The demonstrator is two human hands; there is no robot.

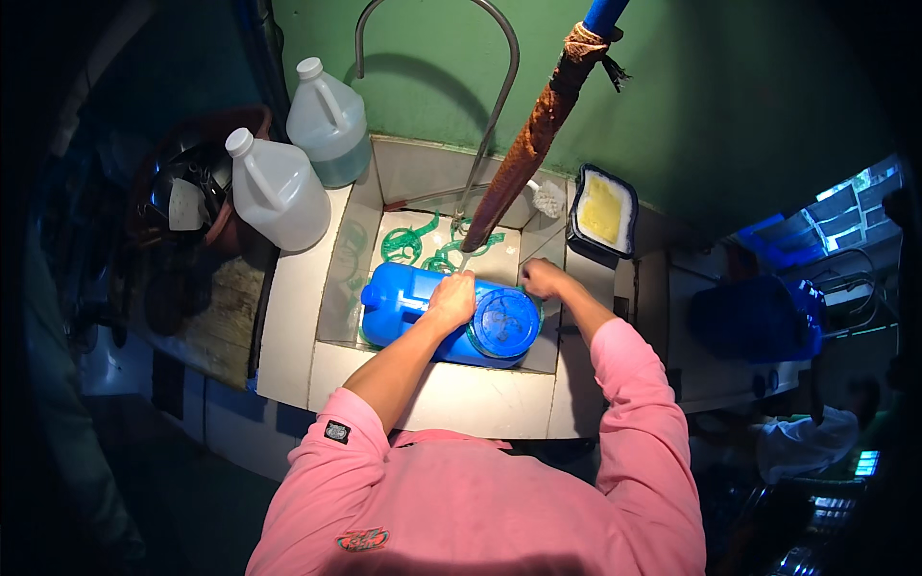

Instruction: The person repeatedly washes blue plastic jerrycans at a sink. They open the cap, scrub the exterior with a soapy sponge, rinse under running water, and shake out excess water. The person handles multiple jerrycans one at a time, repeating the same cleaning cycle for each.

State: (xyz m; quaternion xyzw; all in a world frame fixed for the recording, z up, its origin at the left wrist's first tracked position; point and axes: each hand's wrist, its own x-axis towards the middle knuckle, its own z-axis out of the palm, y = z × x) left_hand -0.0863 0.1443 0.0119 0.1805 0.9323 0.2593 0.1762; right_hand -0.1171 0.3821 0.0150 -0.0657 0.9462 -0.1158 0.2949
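1. Nearest me, the pink sleeves (629, 370) reach over the sink's front edge (432, 384). They look dry from here; splashing could soak the cuffs, I judge.
2. The blue jug (389, 305) lies lengthwise in the sink, just inside that edge, its round end (506, 324) at the right, facing up toward my camera. Its smooth, curved sides could roll or skid if pushed off-centre.
3. The left hand (453, 296) rests over the jug's upper side, fingers curled; I cannot tell whether it grasps anything. If it only presses there, a wet surface could let it slip.
4. The right hand (545, 278) is bunched just beyond the round end; its fingertips are hidden, so I cannot tell what it grasps, if anything. Knuckles could knock the sink wall.
5. Past the hands, green strips (401, 245) show on the sink floor; if loose, they might catch under the jug.
6. The wrapped pipe (533, 134) slants down close to the left hand, and a careless lift could strike it.
7. Farther off, the tub (602, 209) and white bottle (279, 197) stand on the ledges, where a swinging elbow might tip them.
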